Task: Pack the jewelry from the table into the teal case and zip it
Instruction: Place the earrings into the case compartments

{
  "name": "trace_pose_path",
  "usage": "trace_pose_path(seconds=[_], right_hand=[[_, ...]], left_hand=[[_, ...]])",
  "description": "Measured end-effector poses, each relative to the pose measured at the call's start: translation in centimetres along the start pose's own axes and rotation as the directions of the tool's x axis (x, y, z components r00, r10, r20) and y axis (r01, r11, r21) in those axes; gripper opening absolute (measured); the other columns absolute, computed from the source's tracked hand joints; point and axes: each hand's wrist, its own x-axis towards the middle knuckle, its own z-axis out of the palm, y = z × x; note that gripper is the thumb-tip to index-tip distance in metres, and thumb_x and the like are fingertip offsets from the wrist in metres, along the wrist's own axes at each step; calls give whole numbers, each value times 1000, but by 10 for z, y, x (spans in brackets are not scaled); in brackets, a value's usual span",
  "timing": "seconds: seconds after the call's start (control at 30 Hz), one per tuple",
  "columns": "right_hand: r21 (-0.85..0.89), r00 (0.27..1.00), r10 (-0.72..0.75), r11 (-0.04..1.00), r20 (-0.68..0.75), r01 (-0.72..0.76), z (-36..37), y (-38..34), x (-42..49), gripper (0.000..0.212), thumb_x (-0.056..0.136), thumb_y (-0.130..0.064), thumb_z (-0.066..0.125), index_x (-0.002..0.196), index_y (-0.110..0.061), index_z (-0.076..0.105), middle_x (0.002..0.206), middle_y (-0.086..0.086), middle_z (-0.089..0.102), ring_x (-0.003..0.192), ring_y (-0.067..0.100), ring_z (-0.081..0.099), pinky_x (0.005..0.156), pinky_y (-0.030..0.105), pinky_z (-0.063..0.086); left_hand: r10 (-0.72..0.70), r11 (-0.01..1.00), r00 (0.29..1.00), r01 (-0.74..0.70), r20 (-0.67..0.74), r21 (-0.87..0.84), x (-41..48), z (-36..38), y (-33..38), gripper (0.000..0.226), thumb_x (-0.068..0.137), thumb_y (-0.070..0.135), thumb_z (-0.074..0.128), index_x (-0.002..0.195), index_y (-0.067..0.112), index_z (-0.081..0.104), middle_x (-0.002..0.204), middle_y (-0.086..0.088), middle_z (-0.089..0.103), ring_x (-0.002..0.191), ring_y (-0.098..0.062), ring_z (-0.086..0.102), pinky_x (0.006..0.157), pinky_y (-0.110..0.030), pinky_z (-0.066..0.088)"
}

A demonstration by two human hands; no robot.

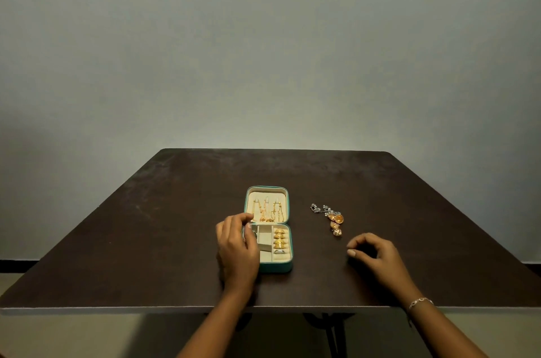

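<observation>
I log the open teal zip case [275, 267], long axis near-to-far, lid far. Left hand [237, 252] hides its left compartments, grip indiscernible; right hand [377, 255] loosely curled, empty.

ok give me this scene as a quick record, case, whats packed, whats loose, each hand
case: teal case, open flat on the table
lid: gold chains
base: gold rings in the right column
loose: silver and gold pieces on the table, right of the case
left hand: curled over the base's left side, grip unclear
right hand: loosely curled over the table, holding nothing
</observation>
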Motion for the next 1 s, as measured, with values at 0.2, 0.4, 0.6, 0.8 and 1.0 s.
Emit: trace_pose_path(seconds=[0.2, 0.4, 0.6, 0.8, 1.0], right_hand=[[114, 988, 128, 987, -87, -117, 2, 6, 19, 5, 79, -4, 66, 80, -9, 65, 86, 4, 65, 86, 19, 60, 80, 36, 47], [107, 977, 127, 988, -174, -109, 7, 11, 37, 18, 77, 2, 65, 77, -15, 63, 84, 0, 64, 83, 15, 59, 77, 28, 46], [-42, 977, 94, 994, -192, -104, 9, 18, 57, 24, 79, 0, 63, 92, -20, 66, 93, -1, 58, 84, 6, 54, 73, 17, 40], [-217, 984, 80, 970, -156, -113, 16, 27, 78, 38, 82, 4, 50, 96, -25, 69, 97, 4, 60, 100, 20, 56, 91, 36, 45], [-151, 949, 147, 969, -277, -194, 17, 30, 80, 33, 82, 7, 45, 73, -20, 62, 89, 4, 59, 92, 22, 55, 73, 25, 37]], left_hand=[[360, 928, 911, -327, 202, -178, -31, 33, 41, 22, 79, 8, 44, 95, 20, 52, 88, -1, 57, 88, -8, 45, 82, -11, 32], [326, 935, 881, -248, 343, -252, -52, 69, 61, 22, 83, 13, 41, 99, 25, 51, 92, 0, 56, 90, -5, 45, 79, -8, 32], [121, 991, 910, -84, 396, -107, -40, 98, 57, 24, 84, 16, 39, 100, 14, 57, 100, 0, 57, 94, -6, 44, 79, -11, 30], [20, 999, 884, -34, 466, 20, -28, 113, 55, 32, 83, 20, 35, 106, 13, 57, 107, -2, 56, 103, -16, 48, 82, -21, 35], [84, 987, 826, -145, 557, 66, -24, 119, 55, 37, 80, 2, 52, 109, 21, 61, 107, -2, 53, 105, -19, 45, 81, -25, 38]])
